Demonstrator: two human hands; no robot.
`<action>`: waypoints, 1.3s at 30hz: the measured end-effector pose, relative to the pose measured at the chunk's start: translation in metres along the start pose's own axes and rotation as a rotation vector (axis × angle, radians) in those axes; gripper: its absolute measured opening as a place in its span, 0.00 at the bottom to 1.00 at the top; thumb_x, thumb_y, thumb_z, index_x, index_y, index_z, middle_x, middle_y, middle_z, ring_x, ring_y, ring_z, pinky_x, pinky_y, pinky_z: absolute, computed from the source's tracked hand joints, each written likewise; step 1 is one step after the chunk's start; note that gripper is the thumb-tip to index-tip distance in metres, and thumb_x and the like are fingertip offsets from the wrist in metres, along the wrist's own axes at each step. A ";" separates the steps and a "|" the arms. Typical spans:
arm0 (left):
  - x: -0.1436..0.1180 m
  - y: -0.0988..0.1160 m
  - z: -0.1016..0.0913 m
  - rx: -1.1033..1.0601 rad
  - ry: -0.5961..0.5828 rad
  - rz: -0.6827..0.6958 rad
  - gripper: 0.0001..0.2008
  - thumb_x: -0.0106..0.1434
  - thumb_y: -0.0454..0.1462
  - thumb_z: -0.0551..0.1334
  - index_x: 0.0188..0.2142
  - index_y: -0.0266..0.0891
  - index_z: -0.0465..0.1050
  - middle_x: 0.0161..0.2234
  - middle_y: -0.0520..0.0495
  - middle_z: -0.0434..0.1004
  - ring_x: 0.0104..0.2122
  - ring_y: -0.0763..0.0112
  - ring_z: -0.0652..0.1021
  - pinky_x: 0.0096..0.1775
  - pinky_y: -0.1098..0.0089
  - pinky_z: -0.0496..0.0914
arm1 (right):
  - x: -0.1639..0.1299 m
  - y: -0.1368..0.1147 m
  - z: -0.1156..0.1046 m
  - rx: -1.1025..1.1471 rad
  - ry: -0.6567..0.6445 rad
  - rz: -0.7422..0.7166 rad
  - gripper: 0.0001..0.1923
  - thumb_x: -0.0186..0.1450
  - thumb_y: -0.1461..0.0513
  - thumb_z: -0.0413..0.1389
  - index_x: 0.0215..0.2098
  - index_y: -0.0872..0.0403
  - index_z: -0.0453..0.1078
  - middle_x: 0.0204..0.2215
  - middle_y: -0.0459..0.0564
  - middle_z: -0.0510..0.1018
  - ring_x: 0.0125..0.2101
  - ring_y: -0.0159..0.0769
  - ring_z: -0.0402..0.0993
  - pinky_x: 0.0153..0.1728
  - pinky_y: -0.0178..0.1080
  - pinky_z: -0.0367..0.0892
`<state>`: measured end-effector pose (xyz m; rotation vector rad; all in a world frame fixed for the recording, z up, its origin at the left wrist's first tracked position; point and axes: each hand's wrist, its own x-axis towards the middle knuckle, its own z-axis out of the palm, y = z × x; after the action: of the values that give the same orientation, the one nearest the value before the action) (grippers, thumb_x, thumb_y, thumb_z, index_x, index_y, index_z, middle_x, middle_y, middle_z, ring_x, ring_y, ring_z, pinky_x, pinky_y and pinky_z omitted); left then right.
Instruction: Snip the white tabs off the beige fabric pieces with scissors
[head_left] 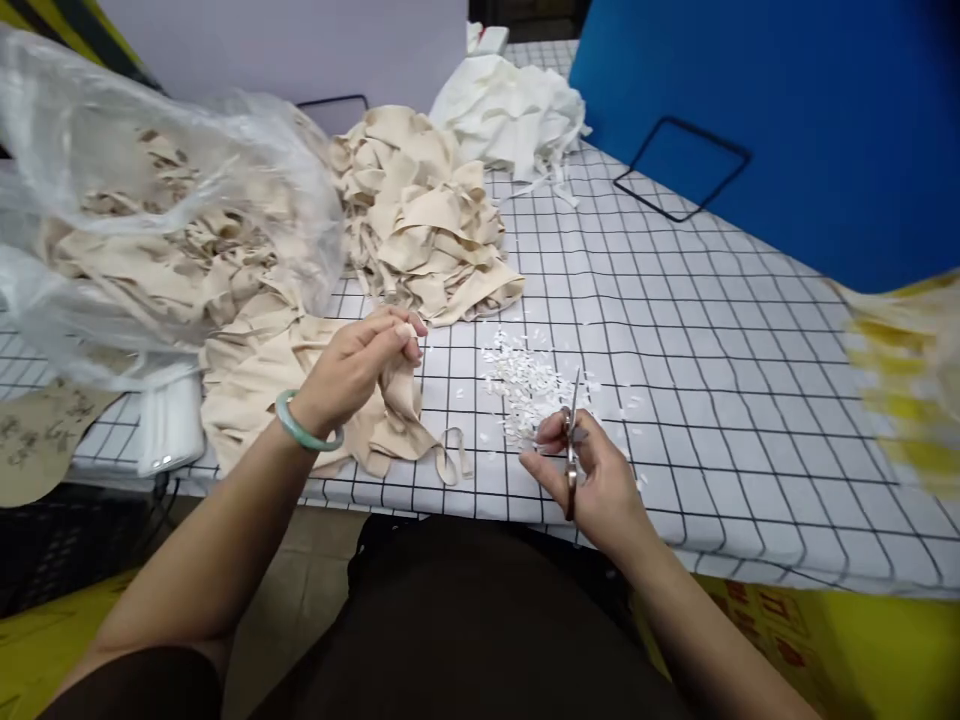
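Observation:
My left hand [367,360], with a green bangle at the wrist, is closed on a beige fabric piece [401,395]. The cloth hangs below my fingers, and a thin strap loop [452,455] lies on the table to its right. More beige cloth [247,375] spreads under and left of that hand. In my right hand [592,475] is a small pair of scissors [572,450], its blades pointing away from me. A scatter of small white bits [525,385] lies just beyond the scissors.
A heap of beige garments [427,220] sits behind my left hand, with a white cloth pile [510,115] farther back. At left is a clear plastic bag [300,190] holding beige pieces. A blue panel [795,120] stands at right on the checked tablecloth [720,370].

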<state>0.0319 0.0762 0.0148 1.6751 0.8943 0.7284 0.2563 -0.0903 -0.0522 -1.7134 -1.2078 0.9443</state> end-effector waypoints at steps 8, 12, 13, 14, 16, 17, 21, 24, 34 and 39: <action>-0.010 -0.018 -0.057 0.623 0.352 -0.041 0.06 0.62 0.34 0.60 0.28 0.38 0.69 0.35 0.44 0.71 0.40 0.61 0.73 0.45 0.60 0.70 | 0.021 -0.022 0.068 -0.242 -0.177 -0.213 0.12 0.58 0.63 0.62 0.38 0.50 0.65 0.37 0.51 0.76 0.40 0.46 0.70 0.40 0.45 0.68; -0.059 -0.018 -0.034 0.510 0.309 -0.136 0.06 0.65 0.38 0.61 0.34 0.38 0.70 0.34 0.45 0.72 0.35 0.64 0.73 0.37 0.64 0.71 | 0.023 -0.018 0.069 -0.268 -0.172 -0.200 0.12 0.54 0.71 0.55 0.32 0.50 0.62 0.30 0.48 0.73 0.34 0.42 0.69 0.33 0.41 0.66; -0.073 -0.018 -0.022 0.338 0.120 -0.236 0.12 0.68 0.42 0.58 0.31 0.38 0.70 0.30 0.46 0.72 0.30 0.67 0.73 0.32 0.66 0.70 | 0.022 -0.018 0.065 -0.220 -0.161 -0.157 0.11 0.55 0.70 0.55 0.32 0.50 0.62 0.30 0.47 0.73 0.32 0.39 0.68 0.32 0.40 0.66; -0.086 -0.018 -0.007 0.147 -0.081 -0.346 0.17 0.69 0.45 0.56 0.29 0.37 0.71 0.26 0.47 0.72 0.26 0.68 0.73 0.29 0.68 0.69 | 0.019 -0.020 0.061 -0.152 -0.147 -0.119 0.10 0.56 0.69 0.55 0.32 0.50 0.62 0.30 0.46 0.72 0.30 0.37 0.68 0.31 0.39 0.66; -0.105 -0.021 0.022 -0.151 -0.252 -0.503 0.20 0.67 0.50 0.58 0.31 0.35 0.74 0.25 0.48 0.73 0.25 0.71 0.73 0.29 0.69 0.70 | 0.010 -0.029 0.051 0.011 -0.132 -0.081 0.09 0.58 0.67 0.56 0.34 0.49 0.62 0.31 0.45 0.72 0.30 0.35 0.68 0.32 0.37 0.66; -0.110 -0.023 0.035 -0.273 -0.217 -0.548 0.19 0.65 0.50 0.61 0.35 0.35 0.76 0.27 0.48 0.74 0.27 0.71 0.75 0.32 0.70 0.71 | 0.005 -0.034 0.047 0.087 -0.153 -0.082 0.09 0.59 0.67 0.57 0.34 0.49 0.62 0.32 0.45 0.71 0.31 0.34 0.68 0.32 0.36 0.66; -0.104 -0.025 0.062 -0.754 0.150 -0.615 0.21 0.58 0.48 0.70 0.45 0.36 0.76 0.41 0.45 0.78 0.39 0.70 0.78 0.44 0.69 0.73 | -0.019 -0.051 0.038 0.244 -0.480 -0.084 0.10 0.60 0.68 0.56 0.32 0.50 0.60 0.32 0.44 0.69 0.29 0.30 0.65 0.30 0.34 0.63; -0.096 -0.015 0.057 -0.940 0.216 -0.603 0.17 0.56 0.43 0.72 0.39 0.33 0.77 0.34 0.47 0.77 0.30 0.75 0.76 0.36 0.73 0.73 | -0.028 -0.045 0.039 0.251 -0.683 -0.009 0.12 0.59 0.70 0.57 0.32 0.50 0.59 0.29 0.42 0.66 0.27 0.28 0.60 0.28 0.33 0.60; -0.097 0.016 0.051 -0.728 0.190 -0.507 0.07 0.57 0.35 0.61 0.32 0.34 0.76 0.25 0.51 0.69 0.19 0.83 0.61 0.22 0.76 0.51 | 0.030 -0.042 0.068 0.496 -0.399 -0.172 0.13 0.61 0.59 0.64 0.36 0.49 0.63 0.46 0.51 0.75 0.48 0.40 0.72 0.50 0.45 0.67; -0.102 0.020 0.036 -0.695 0.162 -0.432 0.14 0.59 0.41 0.59 0.34 0.33 0.79 0.26 0.45 0.72 0.22 0.76 0.64 0.24 0.72 0.55 | 0.049 -0.055 0.091 0.590 -0.434 -0.172 0.17 0.55 0.57 0.66 0.34 0.50 0.62 0.35 0.46 0.73 0.37 0.35 0.72 0.39 0.39 0.70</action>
<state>0.0108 -0.0316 0.0214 0.7869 0.9336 0.7633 0.1676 -0.0143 -0.0428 -0.9529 -1.1620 1.4388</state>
